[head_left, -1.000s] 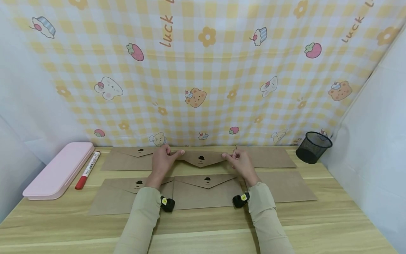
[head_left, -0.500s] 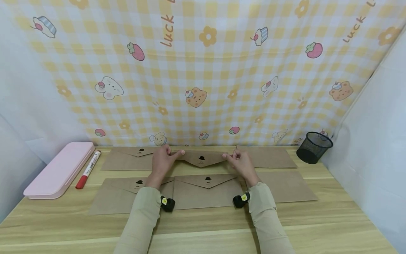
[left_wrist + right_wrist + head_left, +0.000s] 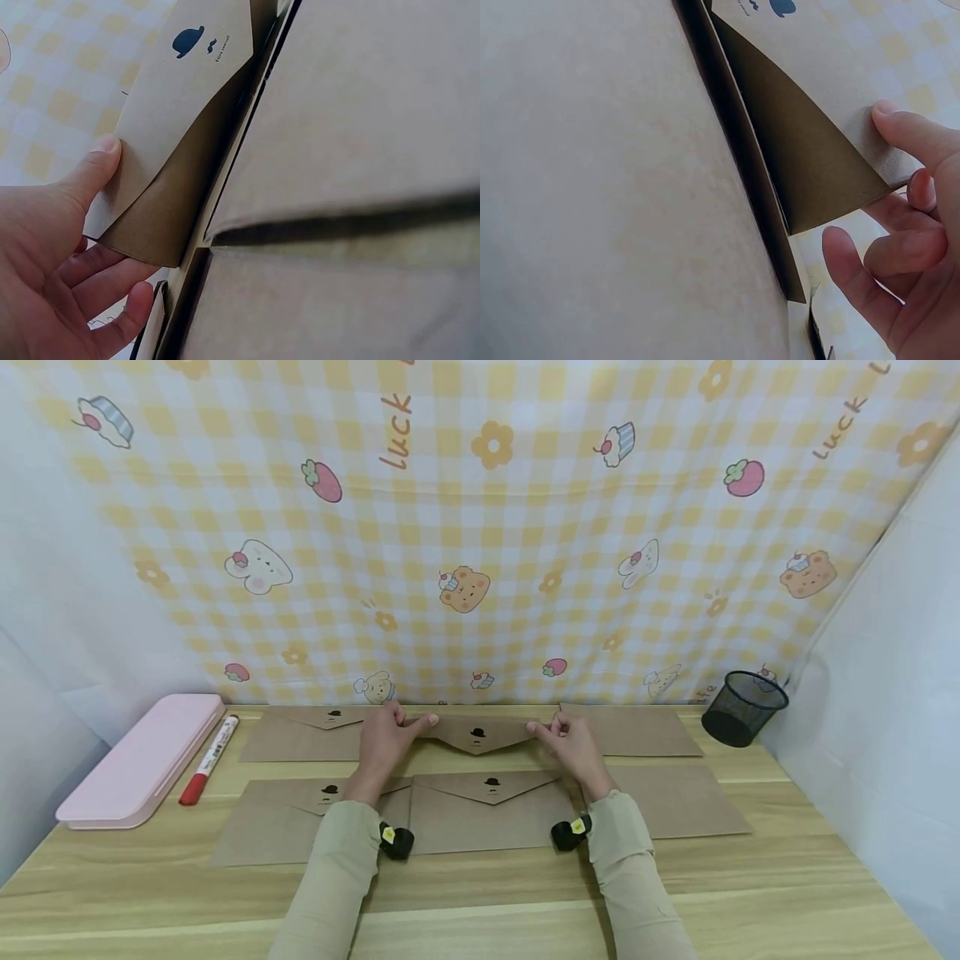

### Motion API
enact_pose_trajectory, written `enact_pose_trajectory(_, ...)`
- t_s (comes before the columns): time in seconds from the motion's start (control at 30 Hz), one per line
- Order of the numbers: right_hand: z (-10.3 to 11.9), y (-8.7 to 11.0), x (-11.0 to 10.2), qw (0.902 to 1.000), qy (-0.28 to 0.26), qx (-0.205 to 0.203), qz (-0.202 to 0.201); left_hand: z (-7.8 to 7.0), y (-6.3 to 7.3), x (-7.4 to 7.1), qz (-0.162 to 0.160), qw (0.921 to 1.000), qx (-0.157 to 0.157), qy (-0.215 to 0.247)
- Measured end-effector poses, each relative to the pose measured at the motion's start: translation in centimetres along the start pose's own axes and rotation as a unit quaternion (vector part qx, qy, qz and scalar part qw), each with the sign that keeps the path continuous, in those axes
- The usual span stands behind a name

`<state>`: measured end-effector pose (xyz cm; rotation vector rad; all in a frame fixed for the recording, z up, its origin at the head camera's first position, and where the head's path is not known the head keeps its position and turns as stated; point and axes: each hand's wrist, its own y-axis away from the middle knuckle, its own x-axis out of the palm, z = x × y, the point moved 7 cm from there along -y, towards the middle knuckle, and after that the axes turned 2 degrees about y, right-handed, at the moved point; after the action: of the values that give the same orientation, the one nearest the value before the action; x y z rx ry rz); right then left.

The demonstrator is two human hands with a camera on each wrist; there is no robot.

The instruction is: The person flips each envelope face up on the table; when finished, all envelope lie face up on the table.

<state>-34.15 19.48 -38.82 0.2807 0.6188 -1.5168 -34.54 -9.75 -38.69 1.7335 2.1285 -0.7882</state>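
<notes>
A brown kraft envelope (image 3: pixel 477 735) with a bowler hat and moustache printed on its pointed flap is at the back middle of the table, tilted up toward me. Its left end is pinched by my left hand (image 3: pixel 382 743), thumb in front and fingers behind, as the left wrist view shows on the envelope (image 3: pixel 161 142). At the other end my right hand (image 3: pixel 573 745) pinches the upper corner in the same way; in the right wrist view its thumb (image 3: pixel 911 135) lies on the flap. Directly in front lies another brown envelope (image 3: pixel 487 827), flap side up.
More brown envelopes lie flat: back left (image 3: pixel 300 743), front left (image 3: pixel 262 827), back right (image 3: pixel 645 732) and front right (image 3: pixel 682 802). A pink case (image 3: pixel 142 760) and a red-capped marker (image 3: pixel 208 762) are at left. A black mesh pen holder (image 3: pixel 738 714) stands at far right.
</notes>
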Motion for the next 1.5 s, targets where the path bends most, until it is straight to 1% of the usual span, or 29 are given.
enact_pose_trajectory(0.23,0.07,0.06,0.09,1.0000,-0.004,0.006,0.002,0.13,0.01,0.01,0.003,1.0000,-0.004,0.000)
enact_pose_trajectory(0.4,0.08,0.07,0.08,1.0000,-0.007,0.006,0.001,0.04,-0.04,-0.03,0.002,1.0000,0.002,0.001)
enact_pose_trajectory(0.67,0.01,-0.01,0.02,1.0000,0.003,-0.004,-0.008,0.18,-0.11,0.01,0.000,1.0000,0.006,-0.004)
enact_pose_trajectory(0.8,0.00,0.03,0.06,1.0000,-0.006,0.002,-0.007,0.23,-0.16,0.00,0.000,1.0000,0.006,-0.001)
enact_pose_trajectory(1.13,-0.22,0.02,0.20,0.9999,-0.008,0.006,-0.006,0.44,-0.06,-0.11,-0.003,0.9999,0.001,0.012)
enact_pose_trajectory(1.37,-0.06,0.05,0.14,1.0000,0.000,0.002,-0.005,0.67,-0.09,-0.10,-0.004,0.9999,-0.009,0.011)
enact_pose_trajectory(1.5,-0.15,0.01,0.17,1.0000,0.004,0.005,-0.006,0.74,-0.09,-0.12,-0.004,0.9999,-0.009,0.011)
